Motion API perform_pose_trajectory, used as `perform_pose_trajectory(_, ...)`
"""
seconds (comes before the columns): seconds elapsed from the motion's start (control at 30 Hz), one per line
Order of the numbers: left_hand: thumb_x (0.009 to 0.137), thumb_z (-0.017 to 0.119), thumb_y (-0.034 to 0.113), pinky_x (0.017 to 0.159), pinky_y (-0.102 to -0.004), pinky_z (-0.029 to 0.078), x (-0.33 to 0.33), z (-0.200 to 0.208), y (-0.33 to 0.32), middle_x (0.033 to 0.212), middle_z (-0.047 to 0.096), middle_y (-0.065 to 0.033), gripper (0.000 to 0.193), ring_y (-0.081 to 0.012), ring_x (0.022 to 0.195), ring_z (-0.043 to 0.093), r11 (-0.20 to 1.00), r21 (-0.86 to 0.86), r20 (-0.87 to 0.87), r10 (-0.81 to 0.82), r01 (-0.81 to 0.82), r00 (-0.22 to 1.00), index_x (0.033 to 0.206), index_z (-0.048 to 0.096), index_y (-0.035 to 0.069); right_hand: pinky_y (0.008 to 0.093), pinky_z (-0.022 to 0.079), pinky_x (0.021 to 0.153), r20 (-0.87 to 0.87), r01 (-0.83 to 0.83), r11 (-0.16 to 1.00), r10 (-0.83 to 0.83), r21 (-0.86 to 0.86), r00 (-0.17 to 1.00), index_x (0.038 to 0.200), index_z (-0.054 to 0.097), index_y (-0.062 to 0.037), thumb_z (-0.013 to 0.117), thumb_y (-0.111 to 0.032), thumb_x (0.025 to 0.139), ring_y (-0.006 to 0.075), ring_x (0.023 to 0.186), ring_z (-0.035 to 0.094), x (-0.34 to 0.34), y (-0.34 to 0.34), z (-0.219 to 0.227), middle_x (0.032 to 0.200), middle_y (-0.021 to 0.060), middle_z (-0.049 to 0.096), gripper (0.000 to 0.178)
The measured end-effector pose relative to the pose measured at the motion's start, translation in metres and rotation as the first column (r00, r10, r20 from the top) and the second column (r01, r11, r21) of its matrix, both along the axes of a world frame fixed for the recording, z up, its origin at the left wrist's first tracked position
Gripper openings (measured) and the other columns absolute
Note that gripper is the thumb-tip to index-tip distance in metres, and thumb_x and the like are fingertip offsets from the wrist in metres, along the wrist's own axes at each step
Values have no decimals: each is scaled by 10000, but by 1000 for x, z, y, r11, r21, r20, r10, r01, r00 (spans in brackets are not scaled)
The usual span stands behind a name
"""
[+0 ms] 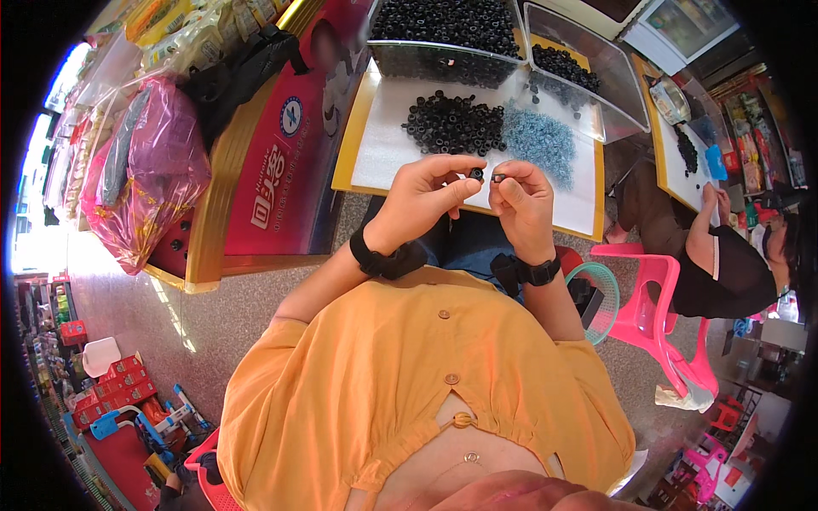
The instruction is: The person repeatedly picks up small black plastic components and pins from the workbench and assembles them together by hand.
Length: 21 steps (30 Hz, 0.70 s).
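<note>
Black part (476,174): it is between the thumb and the index finger of the left hand (430,194), held at the very tips, so this grip is grasping it.
Small dark piece (498,178): it is pinched by the fingertips of the right hand (527,200); most of it is covered, and I cannot tell its full shape.
Gap between these two: narrow; the piece lies just to the right of the black part, at nearly the same level in the view, and they look apart, not touching.
Line from one to other: it goes almost sideways, across the front of the body; whether the long axis of the piece follows this line is too small to tell.
Round face of the part: it seems turned up toward the wearer, rather than straight to the piece.
Nearer hand: each item has its own; neither hand reaches over the other.
Black heap (453,125): it lies beyond the left hand, which is the nearer one.
Pale blue heap (539,140): it lies beside the black heap, beyond the right hand.
Bench (382,113): its white top carries both heaps; the two hands are at its near side.
Clear bin (392,60): it stands behind the black heap, with many black parts inside.
</note>
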<state>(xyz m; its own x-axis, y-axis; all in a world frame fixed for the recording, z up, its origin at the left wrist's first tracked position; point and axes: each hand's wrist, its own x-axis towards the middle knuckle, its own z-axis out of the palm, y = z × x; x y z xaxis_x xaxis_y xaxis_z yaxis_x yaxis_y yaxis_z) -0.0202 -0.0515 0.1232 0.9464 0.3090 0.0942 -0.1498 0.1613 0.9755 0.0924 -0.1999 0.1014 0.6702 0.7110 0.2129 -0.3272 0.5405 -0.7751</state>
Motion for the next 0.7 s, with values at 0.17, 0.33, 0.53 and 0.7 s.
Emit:
perform_pose_trajectory(0.17, 911, 690, 151, 530, -209, 490, 1, 1, -4, 875, 621, -14, 313, -57, 650, 568, 999, -53, 28, -6, 8, 1000, 1172, 640, -13, 225, 439, 553, 19, -6, 999, 6, 33, 1000, 1018, 632, 2, 689, -47, 888, 112, 659, 558, -2, 0, -8, 916, 68, 619, 151)
perform_pose_trajectory(0.33, 926, 670, 149, 509, -217, 487, 6, 1, -6, 858, 627, -21, 318, -62, 630, 566, 989, -144, 33, -22, 27, 999, 1184, 615, -29, 227, 432, 556, 58, -8, 998, 4, 56, 998, 1013, 635, 8, 687, -17, 877, 118, 674, 552, -2, 1, -11, 969, 77, 585, 148)
perform_pose_trajectory(0.53, 933, 655, 135, 494, -222, 491, 5, 1, -5, 857, 641, -36, 306, -69, 623, 569, 974, -219, 3, -51, 50, 999, 1188, 608, -28, 221, 429, 559, 109, 10, 1000, -11, 10, 994, 1010, 652, 19, 666, 23, 875, 110, 670, 544, -2, -1, -10, 966, 69, 582, 136)
perform_pose_trajectory(0.7, 931, 657, 133, 494, -221, 493, 6, -1, -4, 854, 644, -37, 307, -69, 621, 570, 973, -227, 4, -52, 51, 999, 1188, 608, -26, 211, 437, 572, 180, 36, 997, -23, -74, 983, 1015, 661, 10, 664, 33, 872, 92, 686, 545, 0, -2, -11, 971, 53, 581, 145)
